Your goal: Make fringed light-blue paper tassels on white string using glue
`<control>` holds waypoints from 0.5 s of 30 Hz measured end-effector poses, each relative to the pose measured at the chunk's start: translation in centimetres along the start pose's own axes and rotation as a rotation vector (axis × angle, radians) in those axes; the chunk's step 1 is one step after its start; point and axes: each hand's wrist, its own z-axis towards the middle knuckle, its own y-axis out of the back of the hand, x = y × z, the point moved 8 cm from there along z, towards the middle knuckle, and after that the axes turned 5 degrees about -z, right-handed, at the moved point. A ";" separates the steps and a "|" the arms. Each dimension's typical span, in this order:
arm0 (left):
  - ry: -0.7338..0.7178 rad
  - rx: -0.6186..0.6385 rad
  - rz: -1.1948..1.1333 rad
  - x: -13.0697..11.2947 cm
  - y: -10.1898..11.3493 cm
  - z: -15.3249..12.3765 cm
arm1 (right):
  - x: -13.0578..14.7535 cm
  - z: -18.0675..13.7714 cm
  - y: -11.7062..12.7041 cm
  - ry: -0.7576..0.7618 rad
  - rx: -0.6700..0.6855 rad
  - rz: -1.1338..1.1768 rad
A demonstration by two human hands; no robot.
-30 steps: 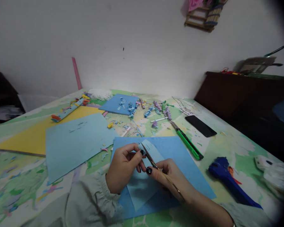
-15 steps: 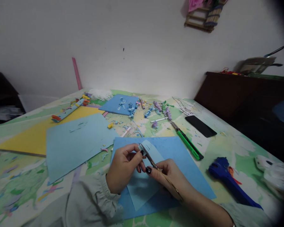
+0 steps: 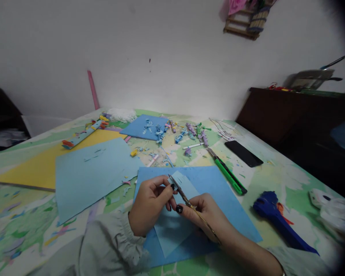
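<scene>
Gold-handled scissors (image 3: 181, 192) are in my right hand (image 3: 208, 214), its fingers wrapped round the handles. Their blades point up and left, along the edge of a light blue sheet (image 3: 172, 234) of craft foam or paper. My left hand (image 3: 151, 201) is closed, pinching a small piece at that sheet's upper left corner beside the blades. Short dark lines mark the sheet near its top. Beneath both hands lies a larger, darker blue sheet (image 3: 215, 180). Part of the light blue sheet is hidden behind my fingers.
A green utility knife (image 3: 230, 174) and a black phone (image 3: 243, 153) lie to the right, with a dark blue tool (image 3: 281, 222) nearer. On the left are another light blue sheet (image 3: 94, 176) and a yellow sheet (image 3: 25, 168). Small curled foam pieces (image 3: 181, 135) and scraps lie farther back.
The scissor blades look slightly closer together than before. My right thumb has shifted a touch to the left; everything else stays in place.
</scene>
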 end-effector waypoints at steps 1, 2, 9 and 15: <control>0.000 -0.002 -0.003 0.0 0.0 0.0 | 0.0 0.0 0.0 0.002 -0.001 0.003; -0.001 -0.003 -0.003 -0.1 0.0 0.0 | 0.1 0.0 0.0 0.007 -0.001 0.004; 0.000 -0.006 0.005 -0.1 0.0 -0.1 | 0.0 0.1 0.0 0.001 -0.004 -0.002; 0.007 -0.013 0.008 -0.2 0.0 -0.1 | 0.0 0.0 0.0 -0.020 -0.001 0.001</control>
